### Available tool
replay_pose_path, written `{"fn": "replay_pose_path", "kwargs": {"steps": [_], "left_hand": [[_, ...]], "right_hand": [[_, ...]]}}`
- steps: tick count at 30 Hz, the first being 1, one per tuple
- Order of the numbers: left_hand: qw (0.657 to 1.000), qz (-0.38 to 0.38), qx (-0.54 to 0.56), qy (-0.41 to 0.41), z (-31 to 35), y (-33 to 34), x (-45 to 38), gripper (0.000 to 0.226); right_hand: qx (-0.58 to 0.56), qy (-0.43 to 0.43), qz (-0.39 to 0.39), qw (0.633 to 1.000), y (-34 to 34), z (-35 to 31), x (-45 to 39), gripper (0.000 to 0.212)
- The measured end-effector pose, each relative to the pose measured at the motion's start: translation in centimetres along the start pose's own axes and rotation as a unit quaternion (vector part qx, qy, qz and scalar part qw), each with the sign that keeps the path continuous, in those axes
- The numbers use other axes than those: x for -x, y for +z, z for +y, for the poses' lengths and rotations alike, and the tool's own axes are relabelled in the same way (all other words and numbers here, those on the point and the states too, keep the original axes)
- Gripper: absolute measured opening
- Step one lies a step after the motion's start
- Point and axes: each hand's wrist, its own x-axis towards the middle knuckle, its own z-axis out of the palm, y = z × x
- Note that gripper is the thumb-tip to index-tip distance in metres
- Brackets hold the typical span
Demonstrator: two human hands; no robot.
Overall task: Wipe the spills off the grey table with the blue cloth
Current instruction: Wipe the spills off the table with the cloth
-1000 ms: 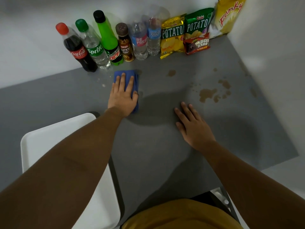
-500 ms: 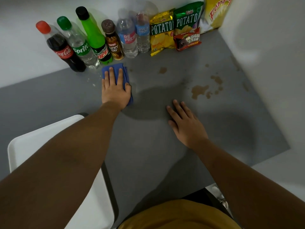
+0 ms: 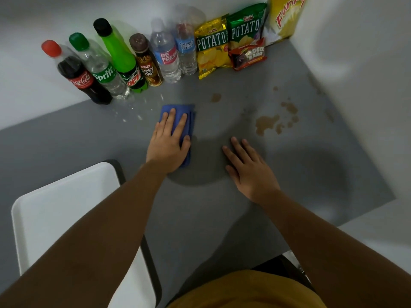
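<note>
Wiping in progress. The left hand [image 3: 169, 144] lies flat, fingers spread, pressing the folded blue cloth [image 3: 181, 121] onto the grey counter [image 3: 200, 218]; the right hand [image 3: 249, 172] rests open and empty just right of the cloth. Left to do — brown spills [image 3: 266, 123] well right of the cloth, one spot [image 3: 215, 97] beyond it, clear droplets [image 3: 133, 112] to its left. Bottles [image 3: 124, 61] and snack bags [image 3: 229, 41] line the white wall behind the cloth.

Six bottles [image 3: 124, 63] line the back of the grey counter [image 3: 200, 218]; four snack packets [image 3: 240, 38] stand beside them; one blue cloth [image 3: 186, 116]; one white tray [image 3: 55, 214]; two hands [image 3: 169, 145]; several brown spill patches [image 3: 266, 123] remain.
</note>
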Motion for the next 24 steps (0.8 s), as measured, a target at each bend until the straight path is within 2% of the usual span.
{"fn": "replay_pose_path", "kwargs": {"steps": [6, 8, 13, 19, 24], "left_hand": [[0.995, 0.012, 0.019, -0.101, 1.4, 0.0, -4.2, 0.067], [0.994, 0.011, 0.018, -0.108, 2.3, 0.0, -5.6, 0.067], [0.997, -0.014, 0.006, -0.074, 5.3, 0.3, -7.6, 0.067], [1.0, -0.025, 0.003, -0.005, 9.1, 1.2, -6.0, 0.066], [0.996, -0.036, 0.082, -0.011, 9.7, 0.3, -4.8, 0.061]], "right_hand": [[-0.006, 0.018, -0.028, 0.999, -0.2, 0.1, 0.1, 0.055], [-0.006, 0.019, -0.037, 0.999, -0.3, -0.1, 0.0, 0.056], [-0.003, 0.015, -0.032, 0.999, -0.7, -0.1, 0.0, 0.056], [-0.01, 0.008, -0.02, 1.0, -0.5, -0.2, 0.0, 0.055], [-0.009, 0.018, -0.014, 1.0, -0.5, -0.5, -0.2, 0.051]]}}
